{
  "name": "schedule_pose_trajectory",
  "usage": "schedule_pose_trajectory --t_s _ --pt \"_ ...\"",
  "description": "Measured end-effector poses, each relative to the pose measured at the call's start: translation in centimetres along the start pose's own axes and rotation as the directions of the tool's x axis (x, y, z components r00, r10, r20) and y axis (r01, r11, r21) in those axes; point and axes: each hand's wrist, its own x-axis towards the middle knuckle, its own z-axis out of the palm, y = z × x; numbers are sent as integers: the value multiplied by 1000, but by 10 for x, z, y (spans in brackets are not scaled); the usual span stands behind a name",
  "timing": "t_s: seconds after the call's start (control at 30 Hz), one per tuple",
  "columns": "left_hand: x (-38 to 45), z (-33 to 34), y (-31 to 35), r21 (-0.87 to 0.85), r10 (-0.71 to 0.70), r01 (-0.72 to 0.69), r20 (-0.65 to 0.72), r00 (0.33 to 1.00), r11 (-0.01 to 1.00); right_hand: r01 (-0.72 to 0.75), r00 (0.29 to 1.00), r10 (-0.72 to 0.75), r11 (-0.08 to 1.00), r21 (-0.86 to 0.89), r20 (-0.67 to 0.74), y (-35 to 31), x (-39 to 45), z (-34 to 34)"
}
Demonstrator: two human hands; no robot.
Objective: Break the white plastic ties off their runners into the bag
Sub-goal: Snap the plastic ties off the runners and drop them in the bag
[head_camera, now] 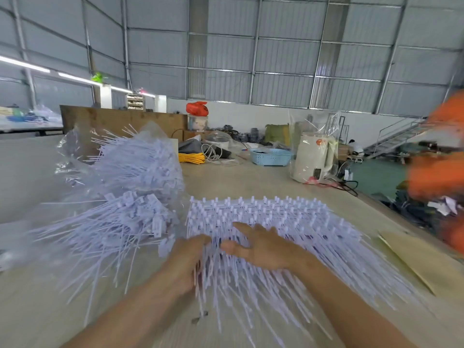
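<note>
A thick stack of white plastic ties still on their runners (288, 222) lies on the table in front of me, heads pointing away. My right hand (261, 247) lies flat on top of the stack, fingers spread and straight. My left hand (187, 262) is at the stack's left edge, its fingers curled into the ties there. To the left, a clear plastic bag (140, 159) holds a big heap of loose white ties, with more loose ties (105, 227) spilling out onto the table in front of it.
Across the beige table (251, 182) stand a blue basket (271, 156), a wrapped white kettle (313, 159), yellow cord (192, 157) and clutter. A brown cardboard sheet (416, 257) lies at the right. A blurred figure in orange (437, 172) is at the right edge.
</note>
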Motion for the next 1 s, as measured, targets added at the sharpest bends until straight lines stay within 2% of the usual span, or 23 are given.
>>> schedule_pose_trajectory --t_s 0.07,0.13,0.27,0.37,0.43,0.53,0.6,0.67,0.77,0.83,0.93,1.0 --pt "3 -1 12 -78 -127 133 86 988 988 10 993 -6 999 -32 120 -10 -9 -6" --pt "4 2 16 -80 -183 201 191 965 976 37 988 -25 996 -77 153 -17 -16 -15" --pt "12 14 18 1 -43 44 153 987 999 117 978 -94 987 -111 188 -33 -25 -23" --pt "10 20 27 -12 10 -8 165 986 1000 62 994 -42 978 -199 105 -54 -23 -14" --pt "8 25 31 -33 16 -10 183 983 999 -30 999 16 937 -349 -44 -63 -19 -5" --pt "7 32 29 99 104 -112 85 991 989 -169 959 74 924 -343 -273 -53 -14 3" --pt "6 39 26 239 188 -192 40 981 952 -175 927 31 917 -358 -373 -39 -11 4" --pt "4 45 27 338 243 -249 61 968 908 -127 889 -109 873 -471 -444 -30 -8 0" --pt "1 50 38 462 331 -330 83 940 823 -77 859 -267 776 -625 -438 -25 -6 -17" --pt "-1 48 48 567 391 -386 119 913 728 -53 848 -318 744 -666 -423 -23 -2 -32" --pt "-1 43 63 652 463 -478 212 861 589 -16 846 -331 768 -641 -418 -28 -1 -50" --pt "-2 38 70 637 521 -542 247 817 548 9 833 -298 849 -528 -465 -30 -2 -60"
